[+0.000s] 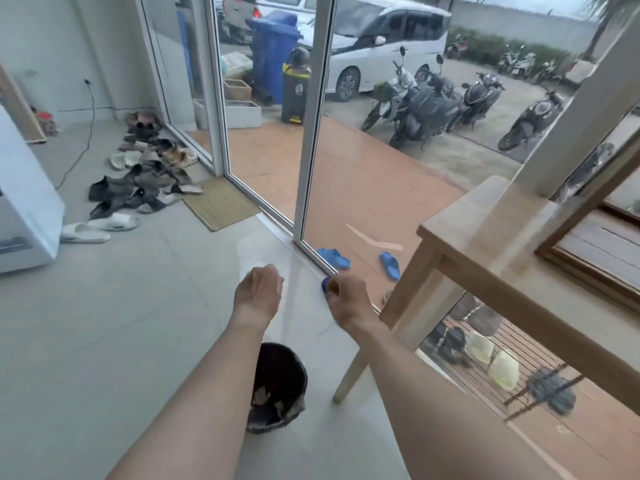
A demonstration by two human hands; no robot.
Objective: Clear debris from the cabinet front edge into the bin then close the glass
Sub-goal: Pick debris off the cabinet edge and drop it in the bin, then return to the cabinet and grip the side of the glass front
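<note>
Right hand (346, 301) pinched on a small blue handle (326, 285) at the glass panel's (349, 327) edge. Left hand (258, 294) just beside it, loosely curled, empty. Below left forearm, black bin (280, 389) holding debris (263, 398). Wooden cabinet (485, 244) right of hands.

A heap of shoes and slippers (149, 168) lies at ten o'clock beside a woven doormat (221, 204). Two blue sandals (334, 258) sit beyond the sliding door frame (313, 126). At one o'clock, parked scooters (426, 105) stand near a white van (381, 39); a blue wheelie bin (273, 50) is at twelve.
</note>
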